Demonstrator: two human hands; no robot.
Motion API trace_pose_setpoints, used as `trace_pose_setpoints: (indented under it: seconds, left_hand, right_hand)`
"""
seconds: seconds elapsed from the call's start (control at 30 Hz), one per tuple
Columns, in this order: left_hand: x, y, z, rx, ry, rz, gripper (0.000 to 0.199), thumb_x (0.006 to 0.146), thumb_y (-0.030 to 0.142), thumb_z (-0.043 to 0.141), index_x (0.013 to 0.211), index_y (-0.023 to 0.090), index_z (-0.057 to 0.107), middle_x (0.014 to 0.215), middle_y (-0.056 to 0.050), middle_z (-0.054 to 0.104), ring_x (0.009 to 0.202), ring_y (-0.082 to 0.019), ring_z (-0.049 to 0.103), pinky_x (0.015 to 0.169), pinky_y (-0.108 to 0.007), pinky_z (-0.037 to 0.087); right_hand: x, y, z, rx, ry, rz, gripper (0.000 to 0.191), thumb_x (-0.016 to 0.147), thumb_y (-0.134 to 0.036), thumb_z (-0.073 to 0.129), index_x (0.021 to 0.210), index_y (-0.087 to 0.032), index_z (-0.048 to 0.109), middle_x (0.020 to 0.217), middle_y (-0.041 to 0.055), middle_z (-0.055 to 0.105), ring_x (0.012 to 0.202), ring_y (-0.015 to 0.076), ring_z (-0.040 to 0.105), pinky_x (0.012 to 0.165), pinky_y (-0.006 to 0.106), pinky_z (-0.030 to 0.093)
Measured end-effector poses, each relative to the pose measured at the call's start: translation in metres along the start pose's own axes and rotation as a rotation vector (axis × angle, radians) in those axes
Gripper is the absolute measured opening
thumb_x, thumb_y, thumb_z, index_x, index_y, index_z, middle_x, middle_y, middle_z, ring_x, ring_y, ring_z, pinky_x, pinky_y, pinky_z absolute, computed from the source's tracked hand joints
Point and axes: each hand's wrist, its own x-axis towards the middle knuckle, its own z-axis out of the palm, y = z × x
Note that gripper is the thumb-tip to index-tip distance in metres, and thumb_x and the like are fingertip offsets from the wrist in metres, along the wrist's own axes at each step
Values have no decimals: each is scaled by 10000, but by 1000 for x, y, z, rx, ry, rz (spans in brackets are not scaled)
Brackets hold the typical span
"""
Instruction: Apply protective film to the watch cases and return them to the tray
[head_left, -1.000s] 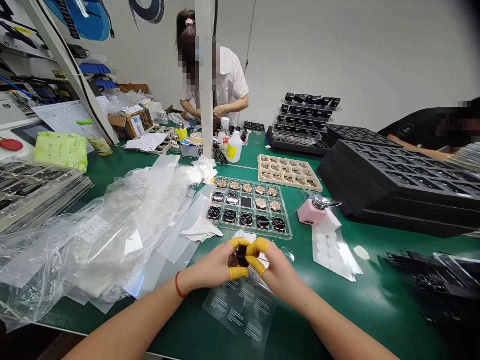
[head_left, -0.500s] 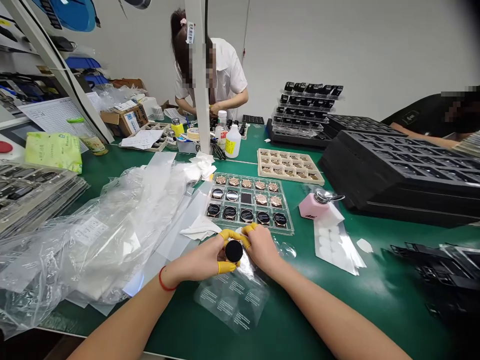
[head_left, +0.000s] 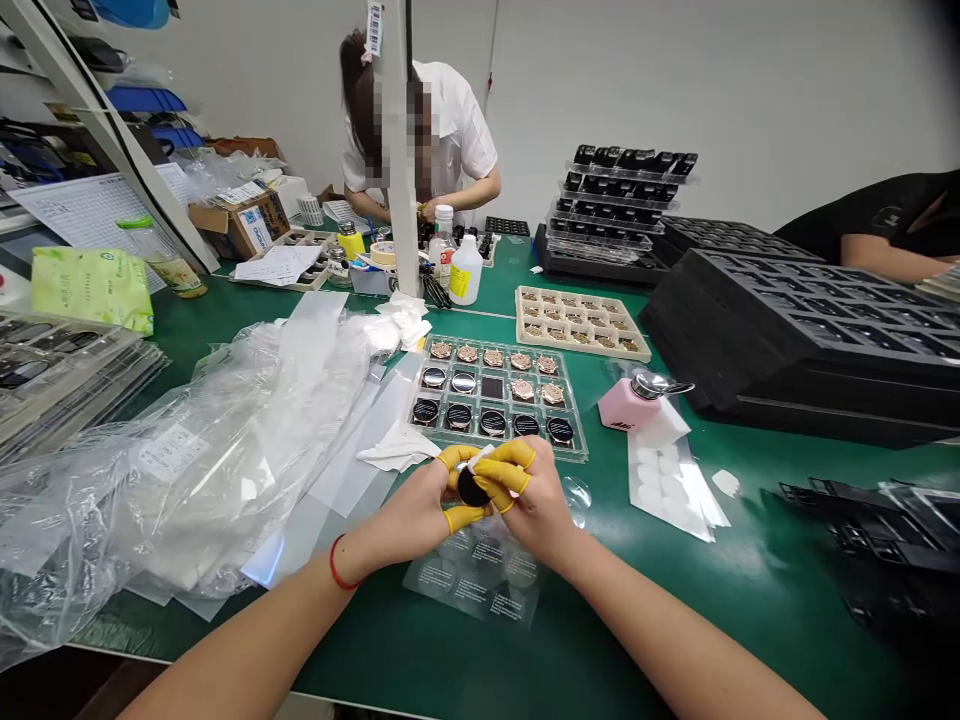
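Note:
My left hand (head_left: 424,505), with yellow finger covers, grips a round black disc (head_left: 472,487) by its edge. Over the disc's upper right side, my right hand (head_left: 521,485) pinches a small white cloth (head_left: 480,457) against it. Below both hands lies a clear sheet of round films with white print (head_left: 472,585). Just beyond them sits a clear tray (head_left: 581,450) holding black-faced round pieces and rose-gold ones; one compartment in its middle row holds no round piece. A crumpled white wipe (head_left: 397,447) is left of the tray's near edge.
Plastic bags (head_left: 225,450) cover the left side. A pink bottle (head_left: 628,403) stands right of the tray, before black foam trays (head_left: 750,370). A beige tray (head_left: 641,350) and white bottle (head_left: 465,272) are farther back. One person (head_left: 457,130) works across; another's arm shows right.
My right hand has turned and brought the white cloth over the disc, whose face now tilts and is partly covered. The camera view has shifted slightly.

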Motion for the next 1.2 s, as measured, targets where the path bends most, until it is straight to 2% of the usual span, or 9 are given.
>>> trace_pose_setpoints:
  seconds: [0.2, 0.3, 0.4, 0.53, 0.67, 0.73, 0.93, 1.07, 1.2]
  left_hand:
    - [1, -1, 0, 73, 12, 36, 385, 735, 141, 586, 1100, 219, 490, 995, -18, 570, 850, -153, 566, 758, -271, 467]
    - [2, -2, 3, 86, 11, 48, 330, 731, 127, 571, 1048, 203, 511, 992, -25, 580, 871, -164, 568, 767, -279, 470]
    - [3, -4, 6, 10, 37, -1, 361, 760, 195, 584, 1102, 206, 469, 944, -24, 594, 805, -157, 583, 713, -280, 485]
    - [4, -10, 6, -52, 106, -20, 394, 765, 243, 611, 1122, 226, 443, 995, -34, 593, 858, -172, 613, 767, -308, 499]
    - [5, -14, 2, -96, 184, 18, 408, 783, 223, 596, 1142, 247, 404, 1228, -64, 517, 1021, -189, 599, 871, -323, 479]
    - [6, -15, -1, -123, 189, 24, 415, 787, 227, 595, 1145, 245, 386, 1260, -73, 505, 1049, -190, 592, 909, -335, 464]
    - [5, -12, -3, -125, 182, 14, 444, 788, 255, 599, 1163, 242, 360, 1190, -74, 551, 996, -185, 610, 906, -354, 460]
    - [5, -11, -2, -12, 194, 10, 430, 778, 206, 588, 1164, 245, 402, 1127, -50, 562, 969, -172, 586, 870, -325, 463]
    - [7, -12, 1, -28, 97, -6, 431, 751, 179, 607, 1143, 229, 435, 1064, -42, 587, 910, -166, 595, 818, -307, 475]
  right_hand:
    - [-5, -12, -1, -3, -57, -66, 205, 793, -120, 565, 916, -271, 628, 781, 7, 638, 742, 165, 467, 680, 339, 346]
    - [-4, -13, 7, -13, -13, -16, 155, 809, -139, 558, 867, -264, 629, 765, 4, 642, 744, 165, 478, 689, 341, 354]
    - [-2, 1, 11, -11, 29, 129, 110, 833, -182, 541, 872, -256, 613, 818, 10, 646, 784, 170, 510, 748, 364, 373]
    - [0, 23, 4, 36, 1, 468, 102, 836, -275, 533, 913, -239, 590, 862, 27, 636, 826, 187, 541, 787, 382, 407]
    - [3, 31, -13, 138, -171, 723, 192, 801, -292, 531, 960, -214, 606, 974, 63, 637, 933, 218, 563, 821, 396, 432]
    - [6, 28, -21, 202, -261, 797, 189, 804, -299, 509, 920, -205, 625, 971, 67, 642, 927, 218, 574, 795, 383, 447]
    - [15, 15, -32, 302, -346, 832, 115, 758, -269, 530, 778, -191, 612, 881, 47, 643, 857, 201, 580, 762, 355, 453]
    - [22, 10, -40, 343, -293, 836, 103, 768, -276, 534, 809, -203, 594, 942, 47, 630, 895, 201, 570, 813, 373, 438]
    - [26, 1, -37, 400, -243, 757, 78, 768, -279, 551, 746, -209, 578, 1017, 45, 607, 972, 201, 548, 886, 394, 405]
